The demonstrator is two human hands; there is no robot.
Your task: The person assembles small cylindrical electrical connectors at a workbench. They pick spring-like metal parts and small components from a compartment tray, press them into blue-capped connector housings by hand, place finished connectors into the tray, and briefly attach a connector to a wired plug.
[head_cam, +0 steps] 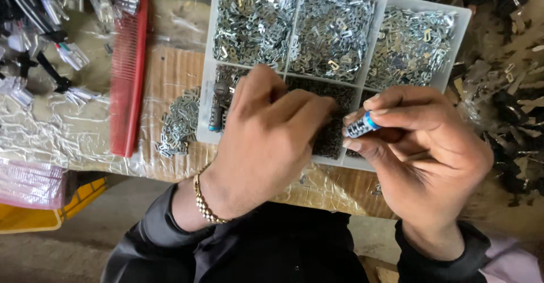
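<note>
My right hand (pixel 422 158) pinches a small tool with a knurled metal grip and a blue band (pixel 362 125), its tip pointing left. My left hand (pixel 266 141) curls over the front middle compartment of a white divided tray (pixel 207 113), fingertips close to the tool's tip; whatever it pinches is hidden. A gold bracelet (pixel 205 203) circles the left wrist. A second knurled tool (pixel 215 113) lies in the tray's front left compartment.
The tray's back compartments hold several small silver metal clips (pixel 331 30). A loose heap of the same clips (pixel 178 124) lies left of the tray. A red comb (pixel 127 70) lies further left. Black parts (pixel 510 107) cover the right. Cables and plugs (pixel 51 39) lie far left.
</note>
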